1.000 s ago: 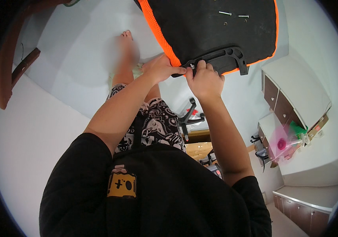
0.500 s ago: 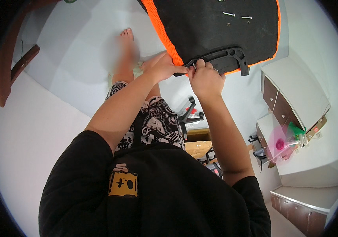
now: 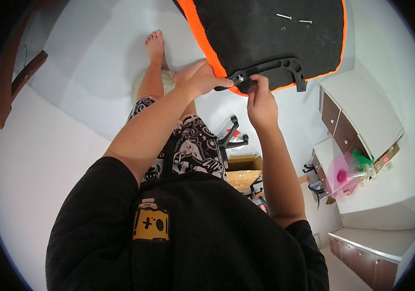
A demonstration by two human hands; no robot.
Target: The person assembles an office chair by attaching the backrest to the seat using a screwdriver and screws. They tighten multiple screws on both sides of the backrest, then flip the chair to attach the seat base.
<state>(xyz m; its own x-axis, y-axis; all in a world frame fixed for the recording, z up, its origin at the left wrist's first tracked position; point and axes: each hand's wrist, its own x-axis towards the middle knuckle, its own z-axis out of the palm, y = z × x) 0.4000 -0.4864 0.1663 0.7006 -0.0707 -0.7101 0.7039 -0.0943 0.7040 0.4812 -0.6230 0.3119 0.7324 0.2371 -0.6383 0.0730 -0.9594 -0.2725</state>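
Observation:
A chair seat (image 3: 251,36) with a black underside and an orange mesh edge lies at the top of the view. Along its near edge rests a curved black plastic armrest (image 3: 271,66). My left hand (image 3: 199,80) grips the armrest's left end together with the seat's corner, its thumb lying on top. A silver bolt (image 3: 241,78) stands in a hole of the armrest, close to that thumb. Just right of the bolt is my right hand (image 3: 264,107), its forefinger and thumb apart and nothing visible between them. Two loose bolts (image 3: 283,16) lie on the seat's underside near small holes.
Below the seat, a black wheeled chair base (image 3: 231,138) is on the floor beside an open cardboard box (image 3: 243,178). White cabinets with brown drawers (image 3: 338,121) line the right side. A pink plastic-wrapped item (image 3: 342,175) is there too. Brown wood (image 3: 28,75) juts in at left.
My right hand has drawn back a little to the right from the armrest's hole, uncovering the bolt there. The left hand keeps its hold on the armrest's end.

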